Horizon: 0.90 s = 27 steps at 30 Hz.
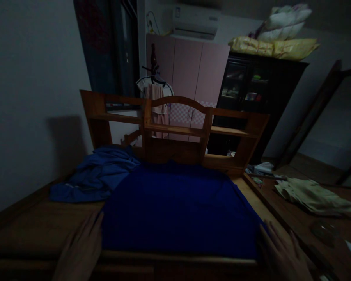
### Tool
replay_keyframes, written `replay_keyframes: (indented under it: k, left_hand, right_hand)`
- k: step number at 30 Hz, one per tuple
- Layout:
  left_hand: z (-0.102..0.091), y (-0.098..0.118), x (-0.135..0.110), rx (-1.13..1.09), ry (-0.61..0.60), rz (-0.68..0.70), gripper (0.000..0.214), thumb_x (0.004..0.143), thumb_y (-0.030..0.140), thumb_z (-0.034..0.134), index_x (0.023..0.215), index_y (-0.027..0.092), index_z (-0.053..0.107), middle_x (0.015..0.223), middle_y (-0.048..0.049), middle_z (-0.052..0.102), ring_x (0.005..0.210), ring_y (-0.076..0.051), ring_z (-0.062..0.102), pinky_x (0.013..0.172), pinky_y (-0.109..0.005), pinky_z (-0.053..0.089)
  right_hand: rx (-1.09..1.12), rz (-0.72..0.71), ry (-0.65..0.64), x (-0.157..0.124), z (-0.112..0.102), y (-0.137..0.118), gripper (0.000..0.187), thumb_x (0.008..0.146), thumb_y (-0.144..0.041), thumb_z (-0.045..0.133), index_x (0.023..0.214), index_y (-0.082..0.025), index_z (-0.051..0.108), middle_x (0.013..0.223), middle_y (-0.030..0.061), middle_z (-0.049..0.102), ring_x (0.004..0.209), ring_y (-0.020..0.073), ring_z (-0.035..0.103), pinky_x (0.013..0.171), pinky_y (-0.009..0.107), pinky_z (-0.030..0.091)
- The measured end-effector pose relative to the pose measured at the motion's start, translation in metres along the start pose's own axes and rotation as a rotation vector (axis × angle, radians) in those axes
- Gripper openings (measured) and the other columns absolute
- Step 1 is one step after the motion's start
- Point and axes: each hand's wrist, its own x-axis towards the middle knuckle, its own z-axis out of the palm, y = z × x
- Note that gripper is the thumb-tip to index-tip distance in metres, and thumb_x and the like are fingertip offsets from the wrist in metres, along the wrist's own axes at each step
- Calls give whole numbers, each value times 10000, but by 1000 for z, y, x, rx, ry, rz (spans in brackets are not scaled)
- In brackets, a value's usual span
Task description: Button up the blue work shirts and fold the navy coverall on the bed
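A dark blue cloth [178, 207] lies spread flat on a wooden bed platform [41, 226]. My left hand [82, 249] rests flat with fingers stretched out at the cloth's near left edge. Along the near right corner of the cloth my right hand [282, 253] lies with fingers extended. Neither hand holds anything. The room is dim.
A crumpled lighter blue garment [96, 175] lies at the back left of the platform. A wooden headboard with shelves [175, 128] stands behind. A pale green garment [312, 195] lies on the wooden surface to the right. Pink wardrobe [190, 74] and dark cabinet [260, 89] stand beyond.
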Motion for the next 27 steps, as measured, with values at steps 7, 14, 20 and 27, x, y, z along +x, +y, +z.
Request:
replay_keyframes:
  k: [7,14,20,27]
  left_hand:
    - [-27,116,144,-390,-58,130,459,901,160,301,1340,171,434,1337,-103,473,1213,-199,467,1047,-343,361]
    - [18,205,271,-480,-445,430,499,845,307,533,1298,108,470,1340,-150,476,1232,-243,450,1041,-309,326]
    - [45,226,305,-448,-573,440,591,771,405,626,1249,81,498,1360,-191,460,1288,-314,383,1033,-345,316]
    - [59,235,328,-415,-855,423,582,598,474,738,1056,132,632,1156,-144,632,1106,-299,556,888,-299,430]
  right_hand:
    - [271,-346,62,76,-41,-137,401,903,-182,416,1293,-189,511,1288,83,555,1090,176,572,849,256,491]
    - [296,-188,47,115,9,-207,240,863,-132,467,1044,-188,615,1102,81,639,843,202,601,719,319,458]
    - [264,-190,25,119,41,-208,118,828,-116,490,793,-194,571,725,44,582,661,200,550,563,292,405]
    - [216,-166,65,120,53,-210,225,863,-133,425,661,-196,500,627,54,542,582,194,532,504,284,399]
